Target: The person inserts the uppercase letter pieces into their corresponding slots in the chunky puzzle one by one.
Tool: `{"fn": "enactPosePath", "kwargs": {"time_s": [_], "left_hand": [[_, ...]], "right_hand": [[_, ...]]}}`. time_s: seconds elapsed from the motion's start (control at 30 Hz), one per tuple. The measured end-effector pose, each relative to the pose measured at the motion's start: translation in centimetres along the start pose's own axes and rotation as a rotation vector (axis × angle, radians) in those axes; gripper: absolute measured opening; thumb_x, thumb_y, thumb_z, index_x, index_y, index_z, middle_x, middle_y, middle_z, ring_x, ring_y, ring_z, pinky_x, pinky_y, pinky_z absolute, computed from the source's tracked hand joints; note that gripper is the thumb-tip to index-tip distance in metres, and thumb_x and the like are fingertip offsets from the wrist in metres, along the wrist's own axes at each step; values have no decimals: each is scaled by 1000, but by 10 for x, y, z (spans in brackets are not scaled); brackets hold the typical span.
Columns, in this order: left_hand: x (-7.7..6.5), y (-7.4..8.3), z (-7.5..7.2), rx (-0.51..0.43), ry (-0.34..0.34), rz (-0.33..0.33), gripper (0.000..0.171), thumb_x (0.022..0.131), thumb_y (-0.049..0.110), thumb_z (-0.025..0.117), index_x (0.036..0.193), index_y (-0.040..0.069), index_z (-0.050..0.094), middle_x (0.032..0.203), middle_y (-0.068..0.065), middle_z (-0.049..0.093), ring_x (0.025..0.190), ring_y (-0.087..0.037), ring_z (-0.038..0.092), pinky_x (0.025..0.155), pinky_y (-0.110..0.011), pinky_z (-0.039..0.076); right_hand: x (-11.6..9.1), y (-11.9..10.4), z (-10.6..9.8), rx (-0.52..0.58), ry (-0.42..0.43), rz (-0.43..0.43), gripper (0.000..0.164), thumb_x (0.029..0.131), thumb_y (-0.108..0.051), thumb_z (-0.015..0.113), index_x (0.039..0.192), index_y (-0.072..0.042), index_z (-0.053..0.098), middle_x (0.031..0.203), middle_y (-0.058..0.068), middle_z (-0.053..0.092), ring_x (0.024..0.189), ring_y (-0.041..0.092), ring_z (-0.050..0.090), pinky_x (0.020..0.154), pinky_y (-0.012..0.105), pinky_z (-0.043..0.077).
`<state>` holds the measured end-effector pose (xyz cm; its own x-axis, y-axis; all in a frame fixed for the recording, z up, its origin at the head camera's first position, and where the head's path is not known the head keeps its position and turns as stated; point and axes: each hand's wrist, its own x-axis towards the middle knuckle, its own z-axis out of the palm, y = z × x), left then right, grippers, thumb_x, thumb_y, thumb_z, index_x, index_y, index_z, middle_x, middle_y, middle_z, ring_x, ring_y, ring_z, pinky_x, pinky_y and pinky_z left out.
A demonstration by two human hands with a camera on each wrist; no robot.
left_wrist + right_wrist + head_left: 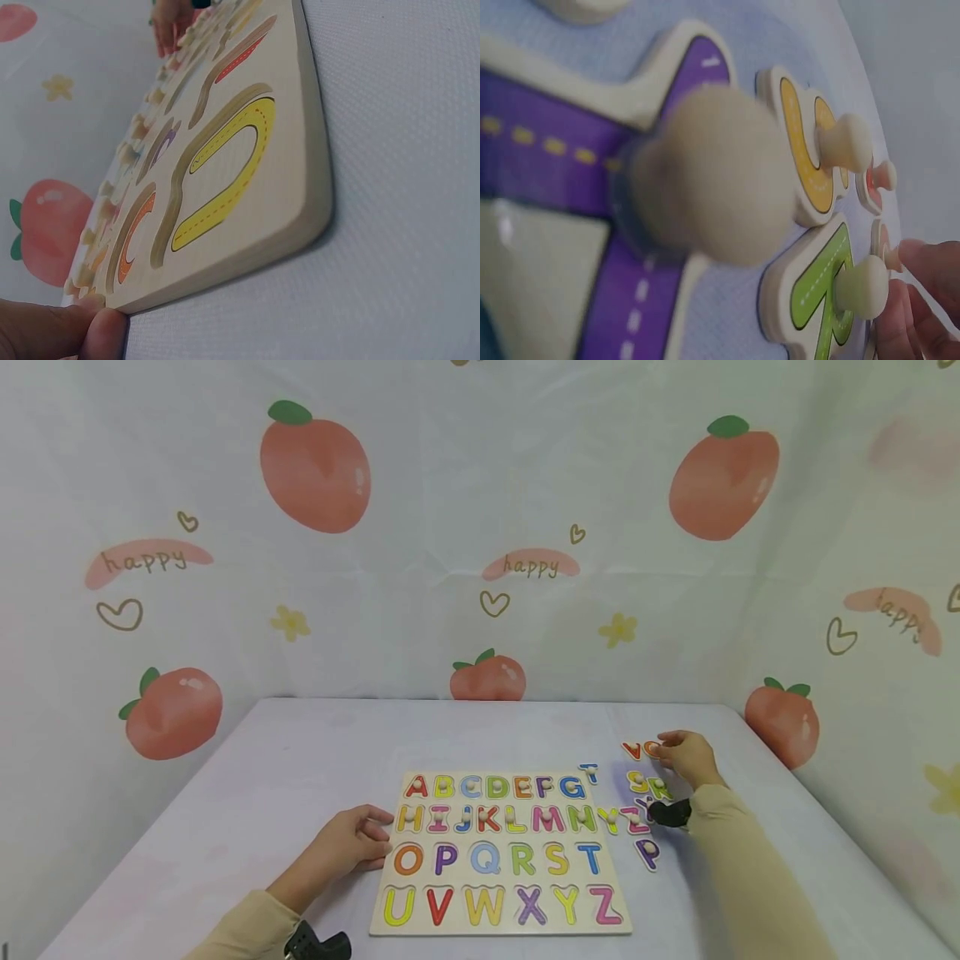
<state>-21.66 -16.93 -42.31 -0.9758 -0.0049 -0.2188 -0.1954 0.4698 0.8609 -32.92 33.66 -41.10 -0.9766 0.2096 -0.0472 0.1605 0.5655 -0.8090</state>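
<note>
My left hand (347, 843) rests beside the wooden alphabet puzzle board (501, 929), its fingertips (91, 301) touching the left edge. At the far right, my right hand (688, 758) pinches the knob of an orange-red letter O piece (651, 749), which is partly covered by the fingers. Left of it lies a red letter V piece (632, 750). Closer to me are a yellow letter S piece (637, 782) and a green letter R piece (659, 788). Knobbed pieces A to N fill the board's upper two rows; the lower two rows show bare printed recesses.
More loose pieces lie along the board's right side: a blue T (590, 772), a yellow-green Y (609, 819), a pink Z (635, 820) and a purple P (647, 854). A large purple piece (547, 142) is close to the right wrist camera. A fruit-patterned curtain (420, 635) surrounds the white table (315, 743).
</note>
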Motion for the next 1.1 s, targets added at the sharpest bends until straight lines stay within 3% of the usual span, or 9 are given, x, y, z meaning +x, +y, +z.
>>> {"fn": "enactPosePath", "kwargs": {"time_s": [0.6, 1.1], "left_hand": [[-1, 0, 1, -7, 6, 4, 40, 79, -3, 73, 117, -3, 60, 87, -10, 59, 70, -16, 59, 62, -30, 60], [-2, 1, 0, -5, 8, 10, 40, 79, -3, 74, 117, -3, 60, 86, -9, 59, 69, -16, 60, 61, -30, 60]], "right_hand": [[13, 5, 3, -45, 36, -8, 28, 88, -2, 64, 111, 15, 62, 88, 15, 69, 58, 2, 57, 54, 16, 51], [11, 1, 4, -73, 46, -6, 24, 91, -3, 62, 105, 15, 64, 88, 18, 68, 58, 4, 57, 53, 17, 51]]}}
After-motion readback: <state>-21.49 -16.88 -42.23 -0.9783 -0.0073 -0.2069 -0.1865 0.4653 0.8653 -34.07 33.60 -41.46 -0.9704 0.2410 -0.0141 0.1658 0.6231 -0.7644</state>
